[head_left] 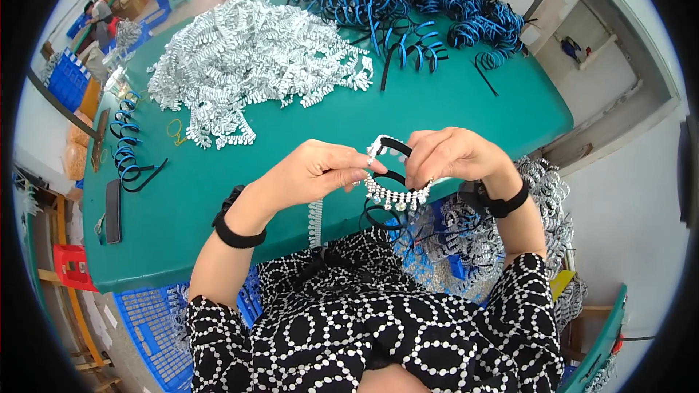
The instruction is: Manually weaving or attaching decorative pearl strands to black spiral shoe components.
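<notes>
In front of my chest, a rhinestone trim [397,196] with black backing and dangling clear drops is bent into a loop. My left hand [313,169] pinches its left side between thumb and fingertips. On the right side, the bent fingers of my right hand [453,156] close on the same trim, hiding part of it. Below my left hand a narrow white fringed strip [314,224] hangs over the table's near edge. A dark coil [382,217] dangles beneath the loop. Each wrist wears a black band.
The green table [422,113] bears a large heap of white fringed trim [251,58] and blue-black coiled strips [437,0]. At left lie another blue-black coil [125,142] and a dark flat object [113,211]. More coiled trim [542,204] fills the right side; a blue crate [156,335] stands lower left.
</notes>
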Demonstrator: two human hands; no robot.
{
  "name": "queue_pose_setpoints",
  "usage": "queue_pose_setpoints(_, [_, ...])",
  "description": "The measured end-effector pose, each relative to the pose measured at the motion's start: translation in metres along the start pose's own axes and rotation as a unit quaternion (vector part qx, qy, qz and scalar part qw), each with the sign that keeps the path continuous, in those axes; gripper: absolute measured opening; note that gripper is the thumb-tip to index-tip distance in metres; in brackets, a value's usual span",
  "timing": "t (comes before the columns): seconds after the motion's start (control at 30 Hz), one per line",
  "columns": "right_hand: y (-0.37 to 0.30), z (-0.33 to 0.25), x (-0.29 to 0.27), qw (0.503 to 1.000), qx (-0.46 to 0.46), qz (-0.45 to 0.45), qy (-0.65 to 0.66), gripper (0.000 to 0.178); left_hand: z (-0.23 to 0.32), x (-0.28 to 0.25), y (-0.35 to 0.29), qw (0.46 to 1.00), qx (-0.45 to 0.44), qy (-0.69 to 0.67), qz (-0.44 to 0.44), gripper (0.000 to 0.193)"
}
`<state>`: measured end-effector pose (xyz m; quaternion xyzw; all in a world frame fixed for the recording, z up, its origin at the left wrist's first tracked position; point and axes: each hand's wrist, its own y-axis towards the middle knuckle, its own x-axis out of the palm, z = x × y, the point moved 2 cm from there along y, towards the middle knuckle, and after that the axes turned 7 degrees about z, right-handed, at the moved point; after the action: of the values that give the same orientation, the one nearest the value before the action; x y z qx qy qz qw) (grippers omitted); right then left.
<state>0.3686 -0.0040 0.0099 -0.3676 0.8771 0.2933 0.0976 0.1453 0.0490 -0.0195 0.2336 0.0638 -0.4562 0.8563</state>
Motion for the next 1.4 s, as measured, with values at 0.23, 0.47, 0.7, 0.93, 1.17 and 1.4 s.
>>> queue_pose_setpoints(0.23, [-0.025, 0.049, -0.008, 0.967, -0.025, 0.146, 0.209, 0.018, -0.003, 0.011, 0.014, 0.986, -0.084, -0.14, 0.011, 0.02])
queue_pose_setpoints(0.47, [-0.007, 0.024, -0.01, 0.893, 0.187, 0.341, -0.225, 0.02, -0.001, 0.007, 0.008, 0.979, -0.139, 0.006, 0.146, 0.02])
queue_pose_setpoints(0.7, [0.024, -0.018, 0.024, 0.883, 0.16, 0.229, -0.377, 0.018, 0.006, 0.017, 0.014, 0.973, -0.075, 0.143, 0.166, 0.02])
queue_pose_setpoints(0.93, [0.016, -0.044, -0.007, 0.925, 0.241, 0.131, -0.261, 0.011, 0.019, 0.024, 0.0, 0.922, -0.251, -0.273, 0.114, 0.038])
queue_pose_setpoints(1.17, [-0.006, -0.058, -0.021, 0.934, 0.255, 0.094, -0.232, 0.015, 0.014, 0.028, -0.022, 0.963, -0.25, -0.077, 0.065, 0.019])
queue_pose_setpoints(1.4, [-0.02, -0.057, -0.015, 0.962, 0.176, 0.094, -0.184, 0.015, 0.039, 0.022, -0.025, 0.975, -0.047, 0.134, 0.173, 0.012])
